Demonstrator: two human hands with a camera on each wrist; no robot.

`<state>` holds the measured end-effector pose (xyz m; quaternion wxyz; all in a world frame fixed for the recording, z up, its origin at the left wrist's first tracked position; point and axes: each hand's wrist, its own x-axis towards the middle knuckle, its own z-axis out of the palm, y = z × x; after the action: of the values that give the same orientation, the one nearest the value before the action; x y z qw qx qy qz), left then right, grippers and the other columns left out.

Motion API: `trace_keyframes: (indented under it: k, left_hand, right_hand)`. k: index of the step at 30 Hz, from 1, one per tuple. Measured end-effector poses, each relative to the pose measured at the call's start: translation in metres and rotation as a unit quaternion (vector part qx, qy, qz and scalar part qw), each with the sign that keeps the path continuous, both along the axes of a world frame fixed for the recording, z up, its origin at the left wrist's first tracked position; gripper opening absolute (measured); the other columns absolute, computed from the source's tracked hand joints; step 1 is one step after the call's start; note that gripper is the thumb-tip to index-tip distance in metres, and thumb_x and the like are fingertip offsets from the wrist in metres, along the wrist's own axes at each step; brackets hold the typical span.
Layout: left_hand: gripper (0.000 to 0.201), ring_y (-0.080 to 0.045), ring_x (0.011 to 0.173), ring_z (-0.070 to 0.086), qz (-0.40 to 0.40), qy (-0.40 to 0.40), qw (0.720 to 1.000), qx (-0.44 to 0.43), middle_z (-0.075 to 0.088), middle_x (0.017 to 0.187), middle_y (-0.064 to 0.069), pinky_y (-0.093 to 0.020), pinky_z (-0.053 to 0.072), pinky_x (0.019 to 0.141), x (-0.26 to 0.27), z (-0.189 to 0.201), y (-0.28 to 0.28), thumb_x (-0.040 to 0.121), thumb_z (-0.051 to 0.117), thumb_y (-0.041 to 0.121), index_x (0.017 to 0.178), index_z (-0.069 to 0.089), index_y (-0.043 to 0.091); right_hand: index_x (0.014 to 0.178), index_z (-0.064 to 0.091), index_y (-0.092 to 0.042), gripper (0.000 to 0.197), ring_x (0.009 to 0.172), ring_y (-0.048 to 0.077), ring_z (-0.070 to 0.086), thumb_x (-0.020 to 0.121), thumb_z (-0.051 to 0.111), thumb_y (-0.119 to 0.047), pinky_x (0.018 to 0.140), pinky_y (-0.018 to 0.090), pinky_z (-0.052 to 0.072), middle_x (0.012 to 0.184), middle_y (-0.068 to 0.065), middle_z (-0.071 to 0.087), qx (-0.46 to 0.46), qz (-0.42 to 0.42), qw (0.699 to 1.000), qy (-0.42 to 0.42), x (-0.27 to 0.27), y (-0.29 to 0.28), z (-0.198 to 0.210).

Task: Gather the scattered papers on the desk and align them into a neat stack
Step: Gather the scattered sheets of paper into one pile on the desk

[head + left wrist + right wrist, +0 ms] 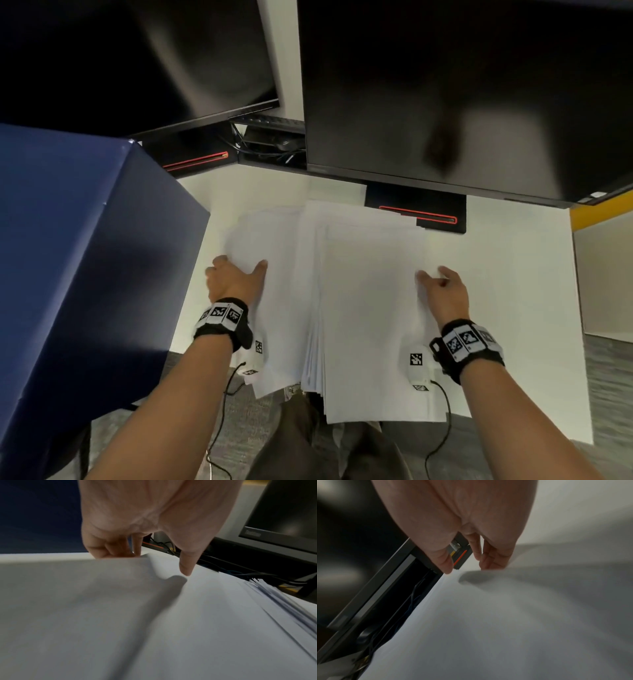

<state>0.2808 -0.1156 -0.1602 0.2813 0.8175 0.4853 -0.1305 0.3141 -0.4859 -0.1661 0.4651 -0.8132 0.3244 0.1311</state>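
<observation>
White papers lie on the white desk [513, 274] in two lots. A loose left pile [274, 246] overlaps a thicker, fanned stack [370, 308] whose near end juts past the desk's front edge. My left hand [239, 265] grips the left pile's left edge. In the left wrist view its fingers [109, 551] curl under the lifted sheet [120, 608], thumb on top, and the fanned stack [283, 601] shows at right. My right hand [433, 275] holds the stack's right edge. Its fingers [491, 561] tuck behind the raised paper [505, 615], thumb just above.
A big dark blue box [85, 257] stands close on the left, near my left hand. Two dark monitors [137, 58] [445, 85] hang over the back of the desk. A black stand base [418, 212] touches the stack's far end. Cables lie behind.
</observation>
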Motion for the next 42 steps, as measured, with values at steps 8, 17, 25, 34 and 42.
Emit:
trace_keyframes:
  k: [8,17,25,34,42]
  left_hand:
    - [0.072,-0.035,0.105,0.065,-0.035,-0.125,0.987,-0.091,0.065,0.119,-0.014,-0.033,0.05,0.082,-0.013,0.011,-0.054,0.079,0.081,0.037,0.133,0.04,0.014]
    - [0.057,-0.037,0.128,0.054,-0.137,-0.017,0.98,-0.144,0.057,0.138,-0.023,-0.034,0.041,0.103,-0.043,0.0,-0.057,0.101,0.05,0.04,0.136,0.05,-0.004]
    - [0.051,-0.037,0.112,0.06,-0.157,-0.04,0.969,-0.185,0.065,0.118,-0.018,-0.032,0.041,0.087,-0.048,0.009,-0.059,0.104,0.033,0.046,0.12,0.056,0.004]
    - [0.063,-0.037,0.117,0.06,-0.235,0.029,0.962,-0.136,0.063,0.127,-0.02,-0.037,0.045,0.097,-0.057,0.013,-0.062,0.099,0.038,0.057,0.134,0.044,0.005]
    - [0.044,-0.036,0.12,0.056,-0.271,-0.044,0.951,-0.143,0.057,0.131,-0.02,-0.039,0.043,0.1,0.016,0.003,-0.072,0.107,0.033,0.033,0.134,0.046,0.001]
  right_hand:
    - [0.131,0.052,-0.011,0.041,0.096,0.023,0.06,0.091,0.06,-0.011,0.085,0.027,0.044,0.102,0.005,0.061,-0.012,0.086,0.996,0.006,-0.014,0.039,-0.004]
    - [0.15,0.029,-0.006,0.065,0.129,0.035,0.047,0.096,0.055,-0.03,0.108,0.039,0.039,0.143,0.02,0.043,-0.031,0.113,0.991,0.06,-0.042,0.043,0.001]
    - [0.141,0.04,-0.006,0.053,0.108,0.031,0.058,0.096,0.053,-0.032,0.091,0.034,0.045,0.127,0.017,0.057,-0.035,0.058,0.996,0.052,-0.06,0.032,0.007]
    - [0.136,0.041,0.001,0.058,0.117,0.043,0.05,0.094,0.049,-0.038,0.097,0.044,0.044,0.13,0.028,0.048,-0.149,0.189,0.965,0.105,-0.065,0.051,0.0]
    - [0.146,0.034,-0.006,0.069,0.129,0.04,0.044,0.091,0.056,-0.041,0.109,0.046,0.039,0.142,0.021,0.038,-0.072,0.156,0.984,0.054,0.024,0.073,-0.001]
